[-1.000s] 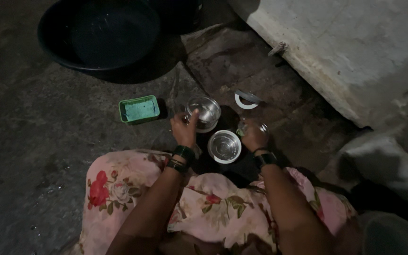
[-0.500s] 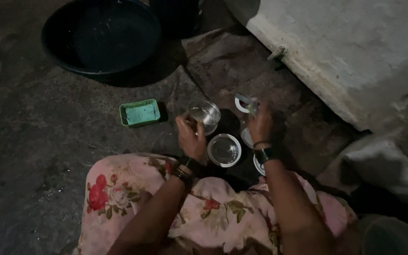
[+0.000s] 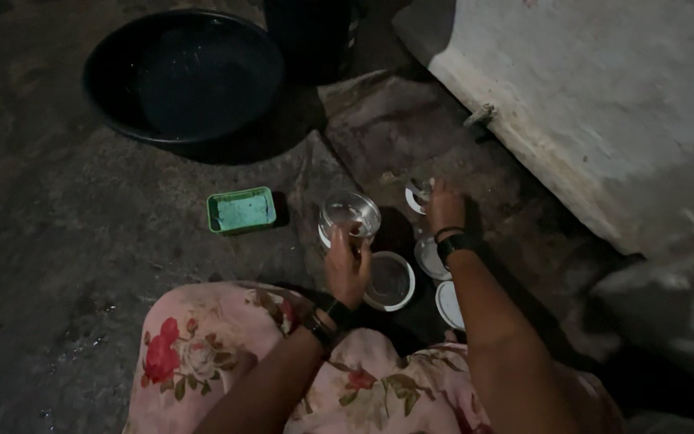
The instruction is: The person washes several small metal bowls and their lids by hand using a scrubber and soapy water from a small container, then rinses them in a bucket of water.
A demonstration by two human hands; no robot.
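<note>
— While the green tray [image 3: 240, 210] sits on the stone floor [image 3: 58, 241], where are the hands?
— Both lie to its right. The left hand [image 3: 347, 269] has its fingers closed on the rim of a clear glass bowl [image 3: 349, 215], which is just right of the tray.
— And the other one?
— The right hand [image 3: 446, 206] is farther right of the tray, resting over a small white ring-shaped piece [image 3: 416, 196]; whether it grips it I cannot tell, the fingers hide it.
— Anything between them?
— A steel bowl [image 3: 390, 281] stands nearer the floral-print lap [image 3: 202, 354], with two small round lids [image 3: 430, 259] beside it.
— Beyond the tray?
— A big dark basin [image 3: 182, 76], and a pale wall [image 3: 604, 104] far to the right.
</note>
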